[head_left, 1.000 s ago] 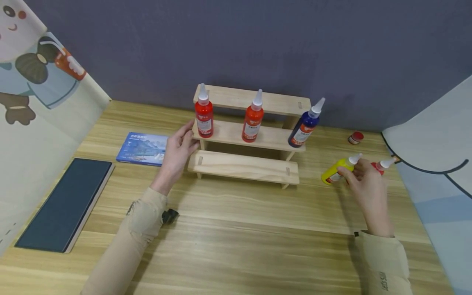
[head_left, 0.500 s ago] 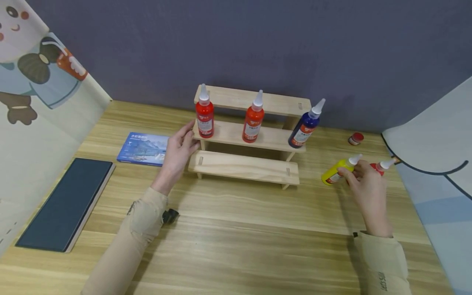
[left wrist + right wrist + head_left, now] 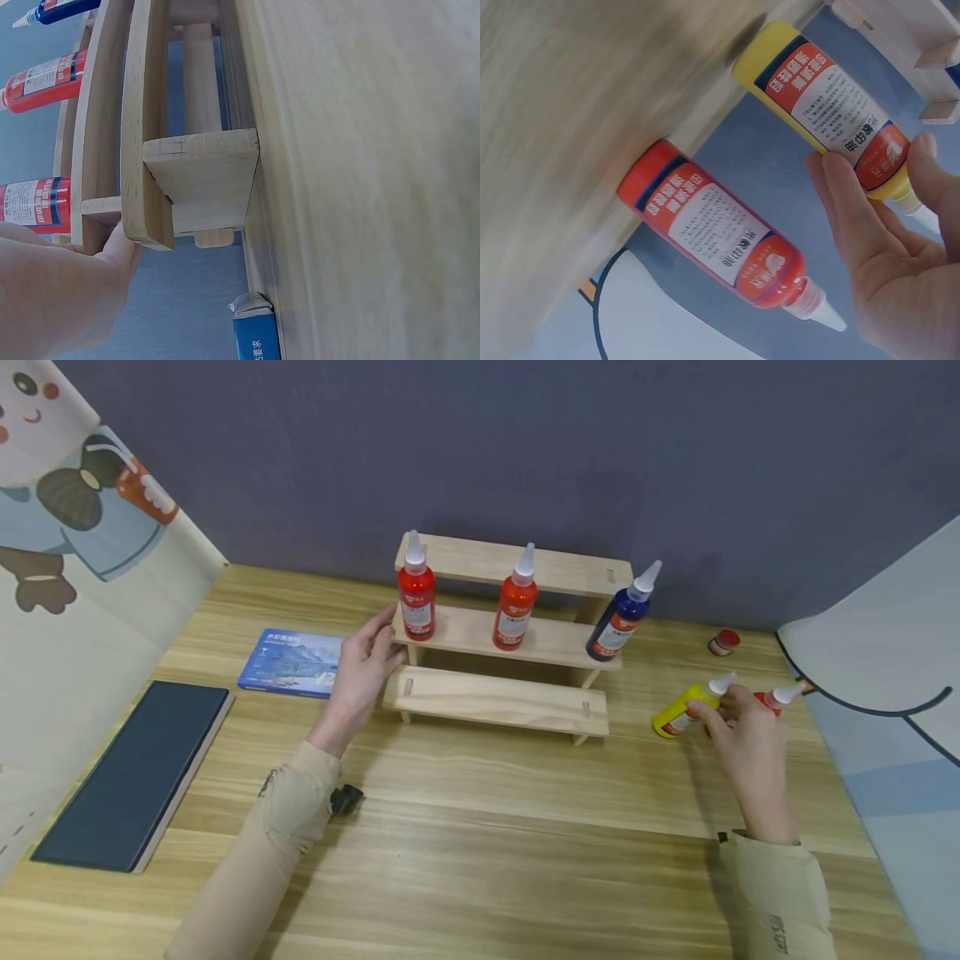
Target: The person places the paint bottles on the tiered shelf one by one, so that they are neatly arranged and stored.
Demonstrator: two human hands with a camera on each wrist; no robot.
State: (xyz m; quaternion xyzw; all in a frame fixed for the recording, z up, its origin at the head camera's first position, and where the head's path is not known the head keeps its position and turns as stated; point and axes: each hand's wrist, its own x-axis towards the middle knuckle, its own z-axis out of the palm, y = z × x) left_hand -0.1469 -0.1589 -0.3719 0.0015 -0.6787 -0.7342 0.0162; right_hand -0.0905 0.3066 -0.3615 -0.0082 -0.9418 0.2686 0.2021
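My right hand (image 3: 748,739) pinches a yellow squeeze bottle (image 3: 681,710) between thumb and fingers near its upper part. Seen from the right wrist, the yellow bottle (image 3: 821,105) is tilted, its base close to the table; contact is unclear. A red squeeze bottle (image 3: 716,225) stands beside it, partly hidden by my hand in the head view. My left hand (image 3: 360,672) grips the left end of a stepped wooden shelf (image 3: 495,697), its thumb at the board's edge in the left wrist view. On the middle step stand a red bottle (image 3: 417,602), an orange-red bottle (image 3: 514,610) and a dark blue bottle (image 3: 618,622).
A blue box with a landscape picture (image 3: 288,662) lies left of the shelf, behind my left wrist. Nearer on the left is a dark flat panel (image 3: 135,777). A small red-lidded jar (image 3: 723,642) sits at the back right. A dark wall (image 3: 495,452) rises behind the shelf.
The yellow bottle's base has shifted very slightly left, still in my right hand. My left hand and the shelf keep their places.
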